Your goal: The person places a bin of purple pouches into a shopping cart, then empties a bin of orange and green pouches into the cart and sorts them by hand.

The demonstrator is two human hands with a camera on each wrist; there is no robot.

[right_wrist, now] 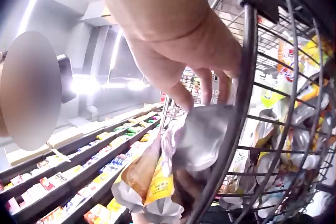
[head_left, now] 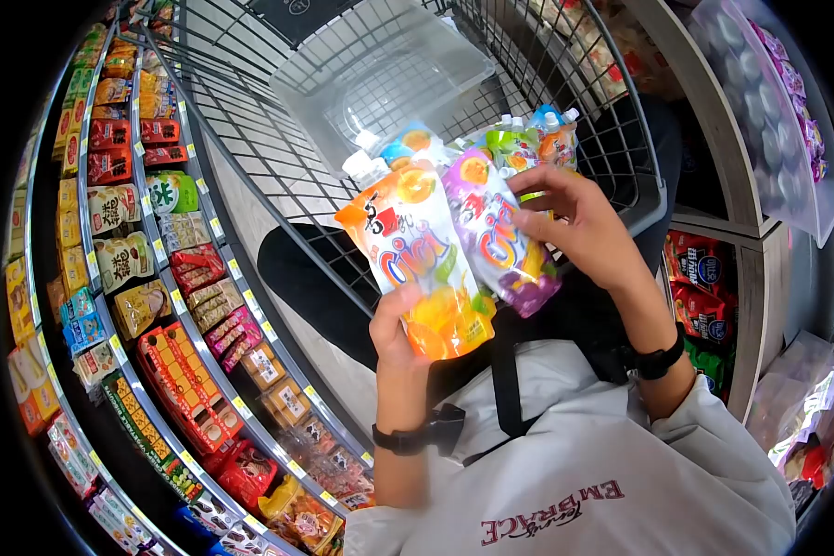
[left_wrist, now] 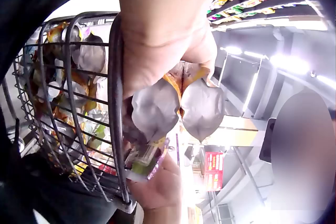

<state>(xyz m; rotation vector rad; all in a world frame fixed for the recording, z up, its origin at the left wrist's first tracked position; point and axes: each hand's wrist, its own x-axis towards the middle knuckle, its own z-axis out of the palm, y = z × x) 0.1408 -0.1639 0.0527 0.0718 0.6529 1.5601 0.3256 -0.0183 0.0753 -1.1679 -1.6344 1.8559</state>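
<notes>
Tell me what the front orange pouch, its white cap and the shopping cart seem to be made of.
Orange pouch: likely glossy plastic film, from its shine; silvery pouch bases in the left wrist view suggest foil. White cap: probably plastic, opaque and rigid-looking. Shopping cart: probably dark-coated metal, given its thin, stiff-looking bars.

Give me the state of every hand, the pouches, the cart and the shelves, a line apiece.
Left hand, holding the orange pouch.
Right hand, holding the purple pouch at its edge.
Orange pouch, tilted, white cap on.
Purple pouch, tilted; its cap cannot be made out.
Wire cart, loaded with pouches.
Other pouches, inside the cart, jumbled; visible caps on.
Shelves, stocked with packets.
</notes>
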